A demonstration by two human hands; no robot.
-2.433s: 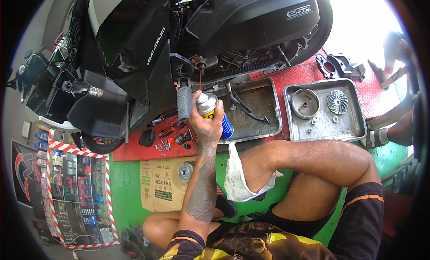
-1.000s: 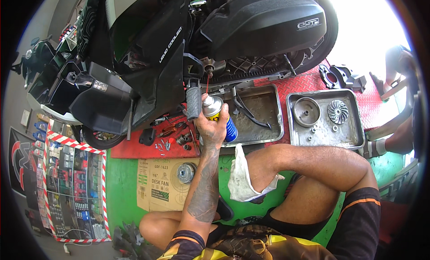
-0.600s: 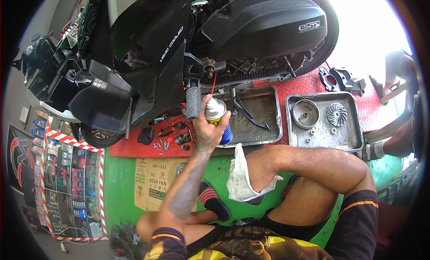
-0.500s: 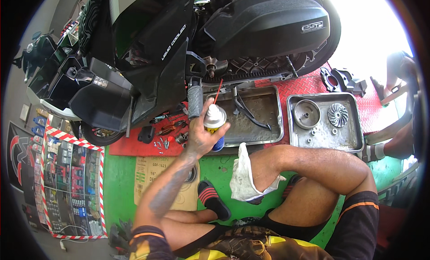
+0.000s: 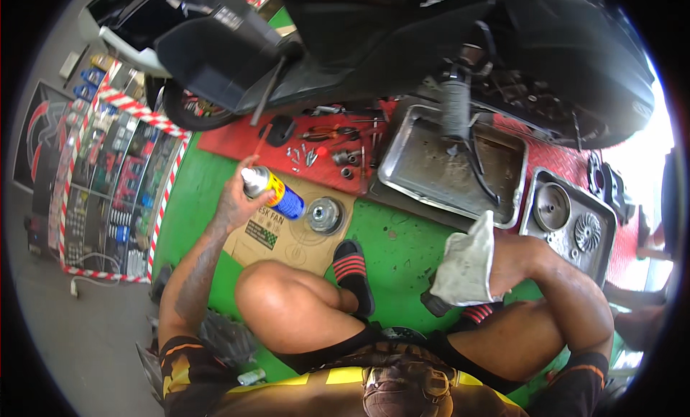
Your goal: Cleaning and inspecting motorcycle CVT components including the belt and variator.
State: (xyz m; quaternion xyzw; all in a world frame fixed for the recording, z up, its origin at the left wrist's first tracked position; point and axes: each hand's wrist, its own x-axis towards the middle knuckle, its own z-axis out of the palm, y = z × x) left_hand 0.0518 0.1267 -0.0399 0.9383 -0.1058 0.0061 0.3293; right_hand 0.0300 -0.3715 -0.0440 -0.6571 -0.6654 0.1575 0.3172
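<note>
Out to the left, my left hand (image 5: 236, 194) is wrapped around a blue and yellow spray can (image 5: 284, 201), which lies tilted over the cardboard. A thin red straw (image 5: 261, 140) points up from its white nozzle. Just beyond the can's base, a round metal part (image 5: 325, 216) rests on the flattened cardboard (image 5: 277, 234). On the right, a pale, stained rag (image 5: 463, 265) drapes from my right hand (image 5: 502, 265), whose fingers it largely hides. A dark piece (image 5: 435, 302) pokes out from under the rag; its kind is unclear.
A black scooter (image 5: 402, 72) stands across the far side. Its stand reaches over a metal tray (image 5: 410, 155). Another tray (image 5: 609, 234) holds a pulley cup and a finned disc. Pliers and sockets lie on the red mat (image 5: 237, 145). A striped-edged display case (image 5: 115, 194) stands left.
The view has swung left and down. My left hand has carried the spray can from beside the metal tray leftward, over the cardboard. My right hand keeps the rag.
</note>
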